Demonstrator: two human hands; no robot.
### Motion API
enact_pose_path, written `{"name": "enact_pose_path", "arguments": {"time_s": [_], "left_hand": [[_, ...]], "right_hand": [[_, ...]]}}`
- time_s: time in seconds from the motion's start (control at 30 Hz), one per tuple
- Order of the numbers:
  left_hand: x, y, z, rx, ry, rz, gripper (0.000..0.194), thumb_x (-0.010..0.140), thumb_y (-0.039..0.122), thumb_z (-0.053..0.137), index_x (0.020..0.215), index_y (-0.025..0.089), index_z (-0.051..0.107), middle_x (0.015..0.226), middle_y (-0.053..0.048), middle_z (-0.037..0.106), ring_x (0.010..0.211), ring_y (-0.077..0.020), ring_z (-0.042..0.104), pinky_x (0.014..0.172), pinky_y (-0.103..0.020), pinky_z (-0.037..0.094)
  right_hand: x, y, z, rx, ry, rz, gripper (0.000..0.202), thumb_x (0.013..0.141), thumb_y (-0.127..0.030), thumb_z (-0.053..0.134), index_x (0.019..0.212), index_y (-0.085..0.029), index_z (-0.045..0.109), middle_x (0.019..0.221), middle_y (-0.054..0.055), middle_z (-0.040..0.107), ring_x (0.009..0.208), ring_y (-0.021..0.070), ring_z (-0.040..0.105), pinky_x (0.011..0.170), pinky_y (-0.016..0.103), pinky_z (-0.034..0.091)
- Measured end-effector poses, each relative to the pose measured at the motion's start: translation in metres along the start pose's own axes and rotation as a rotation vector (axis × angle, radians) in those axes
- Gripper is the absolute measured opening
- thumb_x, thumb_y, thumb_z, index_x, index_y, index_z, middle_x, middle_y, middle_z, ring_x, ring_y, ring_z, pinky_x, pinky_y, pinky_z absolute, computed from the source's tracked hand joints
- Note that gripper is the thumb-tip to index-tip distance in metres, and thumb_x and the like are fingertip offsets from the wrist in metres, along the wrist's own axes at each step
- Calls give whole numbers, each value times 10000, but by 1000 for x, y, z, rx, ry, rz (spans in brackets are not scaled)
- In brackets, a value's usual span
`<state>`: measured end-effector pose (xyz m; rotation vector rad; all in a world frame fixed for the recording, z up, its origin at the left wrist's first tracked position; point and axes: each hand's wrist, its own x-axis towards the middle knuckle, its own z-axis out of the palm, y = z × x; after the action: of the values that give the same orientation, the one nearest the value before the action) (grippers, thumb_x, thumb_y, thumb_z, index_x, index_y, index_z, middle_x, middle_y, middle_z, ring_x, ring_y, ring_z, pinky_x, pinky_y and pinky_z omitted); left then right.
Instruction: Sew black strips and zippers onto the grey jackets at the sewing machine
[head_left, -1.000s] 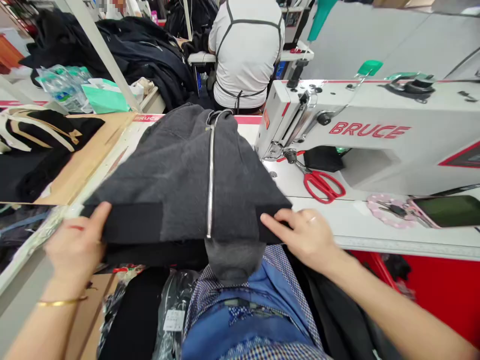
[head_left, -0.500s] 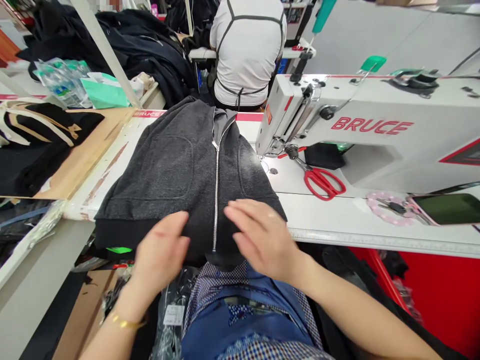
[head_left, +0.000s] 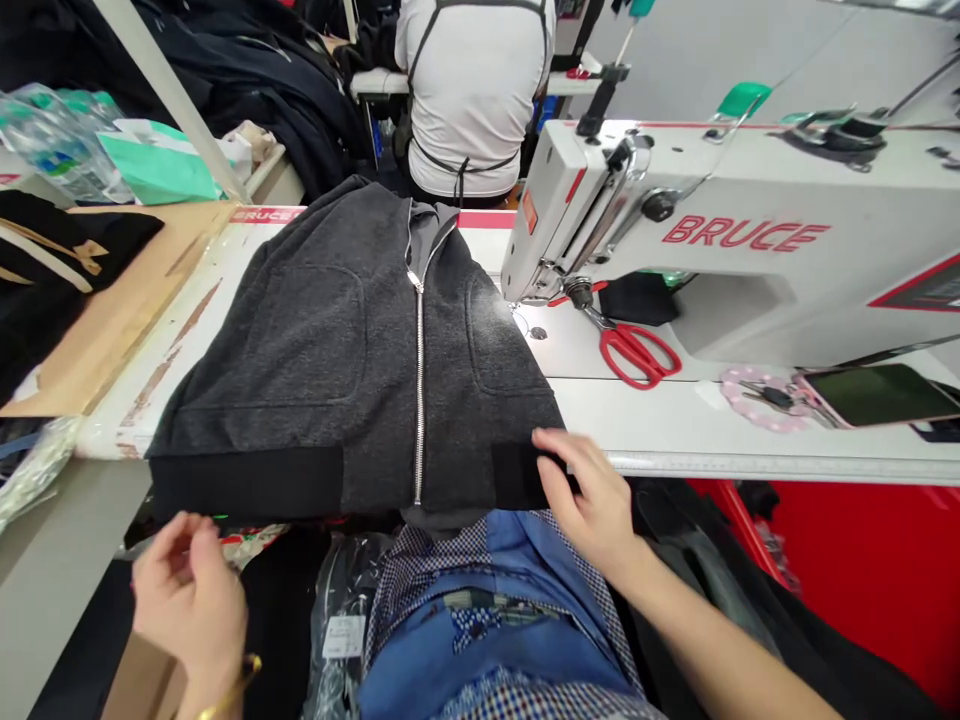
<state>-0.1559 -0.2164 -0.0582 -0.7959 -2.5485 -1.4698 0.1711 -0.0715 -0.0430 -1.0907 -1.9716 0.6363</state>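
A dark grey zip garment (head_left: 322,340) lies flat on the sewing table, its silver zipper (head_left: 420,400) closed down the front and its black hem band towards me. My left hand (head_left: 191,590) is just below the left end of the hem, fingers curled and apart, holding nothing visible. At the right end of the hem, my right hand (head_left: 589,495) has its thumb and fingers spread, the fingertips at the garment's edge.
A white sewing machine (head_left: 735,230) stands at the right. Red-handled scissors (head_left: 639,355), a pink ring with keys (head_left: 765,398) and a phone (head_left: 881,393) lie by it. A person in a white shirt (head_left: 472,100) sits beyond the table.
My hands have moved apart from over the garment's middle, left hand down and leftward, right hand to the right edge. The hem now lies flatter. The view has shifted slightly.
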Motion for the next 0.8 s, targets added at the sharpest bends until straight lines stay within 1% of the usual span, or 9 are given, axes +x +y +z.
{"name": "enact_pose_path", "arguments": {"time_s": [0.07, 0.13, 0.17, 0.23, 0.33, 0.4, 0.57, 0.7, 0.8], "left_hand": [[-35, 8, 4, -327, -102, -373, 329, 703, 334, 630, 969, 141, 627, 861, -56, 640, 734, -145, 602, 774, -290, 493], [-60, 22, 14, -522, -370, -670, 309, 651, 364, 674, 836, 117, 649, 778, -62, 656, 679, -137, 606, 688, -235, 511], [-67, 31, 19, -573, -482, -770, 328, 631, 385, 688, 795, 103, 652, 770, -84, 664, 691, -152, 615, 667, -231, 515], [-73, 47, 30, -670, -576, -868, 369, 605, 424, 702, 741, 84, 657, 758, -117, 671, 720, -186, 628, 665, -248, 524], [-67, 65, 42, -857, -517, -916, 317, 613, 416, 701, 705, 115, 661, 717, -87, 675, 712, -186, 631, 678, -276, 533], [-60, 72, 47, -973, -507, -989, 268, 658, 400, 663, 775, 159, 668, 764, -64, 683, 727, -185, 633, 671, -301, 538], [-49, 81, 48, -1007, -617, -1175, 241, 782, 358, 528, 838, 166, 662, 816, -75, 684, 752, -202, 637, 666, -348, 541], [-49, 85, 48, -994, -506, -1160, 245, 853, 202, 422, 953, 184, 644, 913, -55, 680, 791, -150, 637, 696, -276, 537], [-56, 87, 50, -1000, -497, -1145, 232, 843, 257, 460, 962, 173, 642, 922, -69, 675, 811, -160, 635, 713, -280, 534]], "right_hand": [[-30, -16, 5, 341, -125, 319, 201, 851, -227, 478, 1028, -204, 570, 863, 53, 638, 771, 151, 599, 717, 310, 484], [-48, -28, 15, 671, -311, 675, 208, 847, -311, 498, 978, -181, 591, 807, 50, 645, 684, 132, 599, 649, 275, 484], [-53, -32, 20, 814, -368, 818, 241, 831, -348, 521, 967, -165, 600, 815, 60, 649, 676, 128, 599, 644, 269, 479], [-54, -36, 31, 1042, -369, 1001, 299, 780, -382, 591, 961, -146, 614, 863, 79, 654, 698, 123, 602, 666, 259, 466], [-45, -38, 42, 1231, -293, 1118, 360, 703, -408, 670, 927, -126, 644, 915, 101, 654, 745, 124, 607, 702, 247, 454], [-39, -38, 45, 1267, -267, 1162, 395, 678, -447, 679, 859, -97, 666, 901, 122, 655, 752, 133, 611, 695, 240, 454], [-27, -38, 48, 1335, -217, 1287, 473, 670, -516, 650, 754, -51, 664, 812, 152, 661, 750, 168, 630, 662, 240, 468], [-26, -35, 49, 1479, -90, 1379, 452, 683, -524, 631, 667, -73, 632, 673, 117, 654, 656, 146, 631, 656, 234, 478], [-30, -34, 52, 1524, -81, 1354, 479, 722, -539, 583, 705, -63, 634, 704, 124, 655, 684, 144, 630, 690, 237, 478]]}}
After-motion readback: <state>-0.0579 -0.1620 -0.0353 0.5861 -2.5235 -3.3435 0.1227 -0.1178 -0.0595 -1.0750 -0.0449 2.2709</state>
